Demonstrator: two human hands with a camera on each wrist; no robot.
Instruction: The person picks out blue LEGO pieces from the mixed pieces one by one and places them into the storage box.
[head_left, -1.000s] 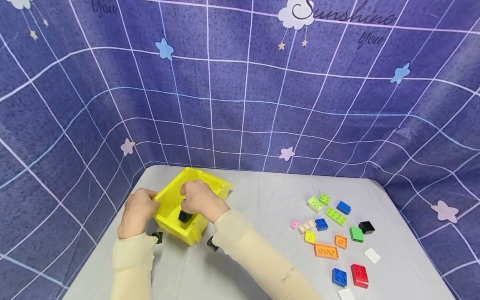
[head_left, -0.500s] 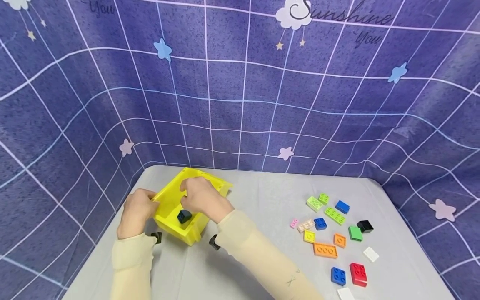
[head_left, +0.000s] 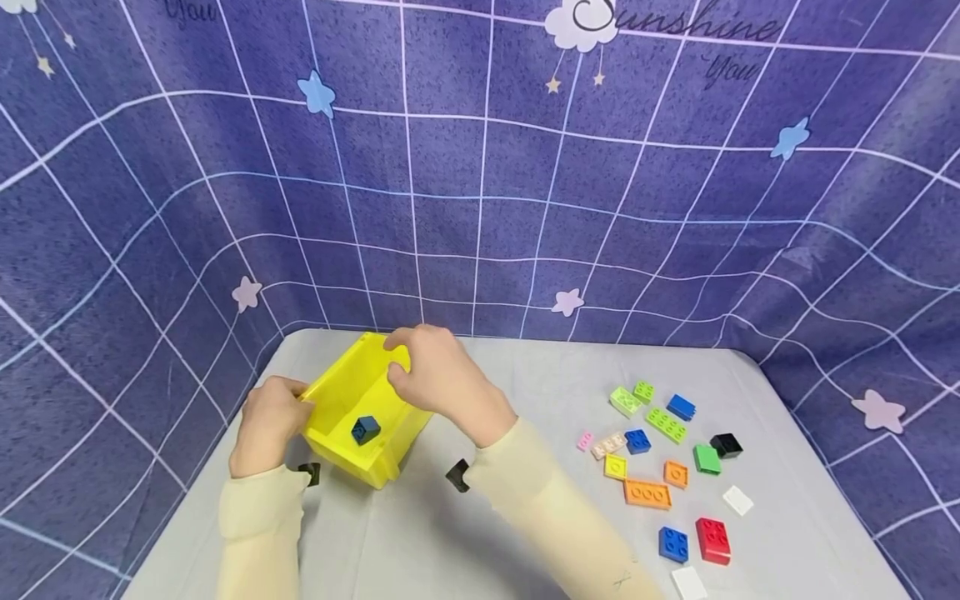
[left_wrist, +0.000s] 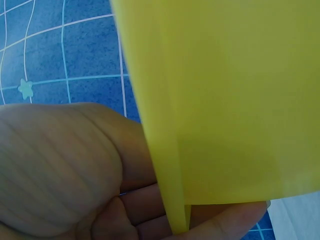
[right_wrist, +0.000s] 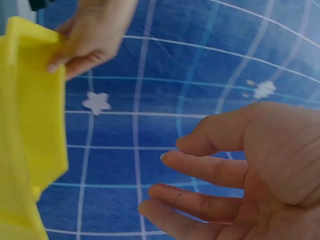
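A yellow bin [head_left: 341, 417] stands tilted on the left part of the table, with one dark brick [head_left: 366, 429] lying inside near its front end. On its left rim, my left hand [head_left: 272, 417] grips the wall; the left wrist view shows the thumb and fingers [left_wrist: 235, 220] on either side of the yellow wall. Over the bin's right edge hovers my right hand [head_left: 442, 379], which hides part of that edge. Seen in the right wrist view, its fingers [right_wrist: 200, 200] are spread and loosely bent, holding nothing, apart from the bin.
Several loose bricks lie on the right of the table, among them an orange brick [head_left: 648, 494], a red brick [head_left: 713, 541], a lime brick [head_left: 665, 424] and a black brick [head_left: 726, 445]. A blue patterned cloth [head_left: 480, 208] rises behind the table [head_left: 517, 392].
My right hand has come up out of the bin and moved right, leaving the dark brick in plain sight. The left hand keeps its hold on the rim. The head view has shifted slightly.
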